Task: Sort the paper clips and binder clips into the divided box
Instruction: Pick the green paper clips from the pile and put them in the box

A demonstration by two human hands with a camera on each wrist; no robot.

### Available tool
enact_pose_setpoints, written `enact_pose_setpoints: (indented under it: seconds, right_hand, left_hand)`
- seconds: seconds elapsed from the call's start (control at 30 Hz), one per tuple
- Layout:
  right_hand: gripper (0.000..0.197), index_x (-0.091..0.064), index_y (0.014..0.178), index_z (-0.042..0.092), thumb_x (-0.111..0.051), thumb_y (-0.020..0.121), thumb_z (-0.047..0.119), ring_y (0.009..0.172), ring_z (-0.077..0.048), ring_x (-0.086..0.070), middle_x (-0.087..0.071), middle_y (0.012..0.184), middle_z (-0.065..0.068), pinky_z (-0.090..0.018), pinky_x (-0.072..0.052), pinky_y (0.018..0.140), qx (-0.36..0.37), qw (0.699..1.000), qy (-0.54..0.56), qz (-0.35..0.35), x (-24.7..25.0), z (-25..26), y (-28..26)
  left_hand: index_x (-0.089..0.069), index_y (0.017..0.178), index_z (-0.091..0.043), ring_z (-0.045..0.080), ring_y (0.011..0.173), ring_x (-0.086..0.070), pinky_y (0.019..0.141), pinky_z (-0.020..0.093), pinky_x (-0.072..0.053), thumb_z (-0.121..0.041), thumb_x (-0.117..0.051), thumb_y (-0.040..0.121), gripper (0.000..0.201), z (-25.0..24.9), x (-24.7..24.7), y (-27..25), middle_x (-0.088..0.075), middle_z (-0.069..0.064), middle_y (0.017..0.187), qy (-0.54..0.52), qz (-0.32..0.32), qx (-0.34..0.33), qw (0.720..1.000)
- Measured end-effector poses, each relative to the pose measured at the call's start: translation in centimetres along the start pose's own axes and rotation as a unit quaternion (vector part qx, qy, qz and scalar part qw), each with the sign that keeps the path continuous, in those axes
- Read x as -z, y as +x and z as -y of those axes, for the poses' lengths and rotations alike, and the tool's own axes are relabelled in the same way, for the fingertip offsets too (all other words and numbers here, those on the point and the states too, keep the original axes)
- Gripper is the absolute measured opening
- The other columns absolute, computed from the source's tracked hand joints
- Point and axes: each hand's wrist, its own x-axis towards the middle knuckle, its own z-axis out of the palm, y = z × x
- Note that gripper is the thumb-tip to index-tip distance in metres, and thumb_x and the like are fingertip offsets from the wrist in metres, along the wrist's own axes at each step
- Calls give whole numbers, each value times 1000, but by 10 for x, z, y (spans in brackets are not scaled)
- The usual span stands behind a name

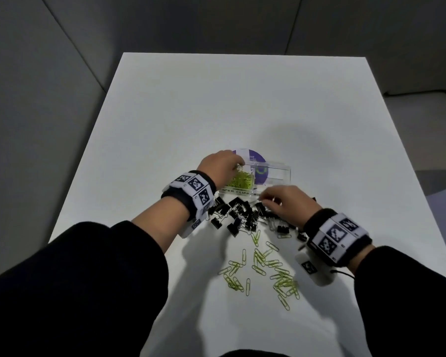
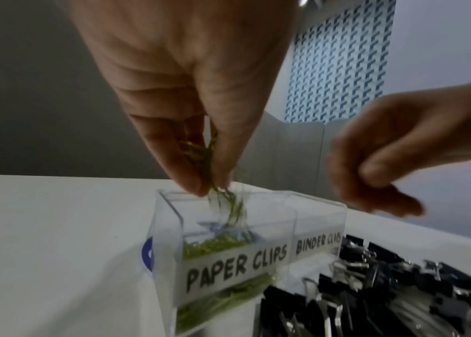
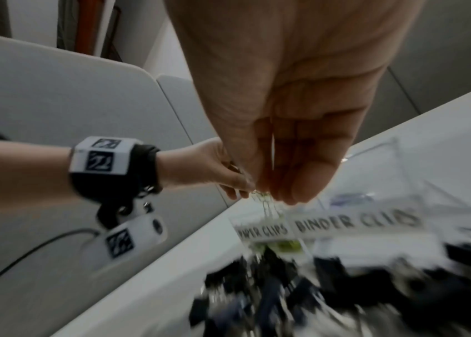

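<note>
A clear divided box point(image 1: 281, 166) labelled PAPER CLIPS and BINDER CLIPS stands mid-table. Its left compartment holds green paper clips point(image 1: 242, 180); the right one looks empty. My left hand point(image 2: 208, 191) pinches a few green paper clips just above the left compartment's rim point(image 2: 228, 193), and some dangle into it. My right hand point(image 1: 264, 198) hovers in front of the box over a heap of black binder clips point(image 1: 240, 215). Its fingers point(image 3: 300, 189) are pinched round thin wire clips, which seem to be paper clips. More green paper clips point(image 1: 268, 264) lie scattered nearer me.
A purple round disc point(image 1: 252, 155) lies under and behind the box. The white table point(image 1: 216, 99) stretches bare beyond it, with edges on the left and right. The binder clip heap point(image 2: 387, 285) crowds the box's front wall.
</note>
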Motion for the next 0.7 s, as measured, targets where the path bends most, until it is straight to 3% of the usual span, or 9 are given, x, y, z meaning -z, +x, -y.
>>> enact_pose_setpoints:
  seconds: [0.1,0.17,0.3,0.4,0.53,0.6,0.7]
  right_hand:
    - [24,-63,111,11,-48,94,19,96,-16,-61,-67,111,-4,-18,-41,80,9,997,-55,59,-15,-19,-25]
    - [25,-62,114,12,-48,95,19,101,-16,-60,-65,115,-4,-18,-40,82,8,995,-72,70,-26,-24,-29]
    - [27,-60,118,11,-48,94,18,107,-19,-57,-61,119,-6,-24,-45,92,40,992,-103,60,-49,-31,-39]
    - [28,-60,118,11,-52,92,16,110,-23,-57,-60,122,-8,-32,-49,94,84,986,-139,46,-63,-30,-48]
    - [56,-65,107,10,-84,55,6,92,-28,-67,-68,110,-11,-36,-58,74,112,968,-216,56,-79,-27,-50]
    - [61,-65,107,6,-86,50,10,88,-31,-67,-68,108,-14,-40,-60,70,116,961,-246,58,-86,-25,-50]
    - [57,-66,102,7,-86,51,17,79,-25,-68,-70,97,-10,-35,-60,62,125,947,-292,49,-97,-27,-52]
  left_hand:
    - [-46,135,-25,21,122,-50,96,35,-42,-15,-50,92,44,-10,-10,1,-49,0,138,37,59,-11,997]
    - [-44,135,-24,20,121,-51,92,33,-44,-16,-50,92,44,-6,-10,-4,-46,-1,139,39,47,-14,998]
    - [-55,122,-18,19,106,-57,78,29,-46,-19,-44,95,29,-11,-16,-33,-56,0,122,25,-20,-66,997]
    - [-61,113,-17,15,99,-59,76,22,-46,-24,-40,97,27,-12,-40,-68,-62,-1,111,57,31,-139,988]
    - [-58,122,-15,20,108,-58,81,31,-51,-18,-44,94,31,-4,-75,-106,-60,3,122,104,95,-205,969]
    - [-60,120,-13,26,104,-63,75,36,-56,-15,-56,87,34,-2,-90,-115,-63,7,121,119,97,-221,963]
    - [-57,124,-10,30,111,-61,84,42,-57,-22,-55,87,39,1,-105,-125,-60,12,129,140,118,-220,958]
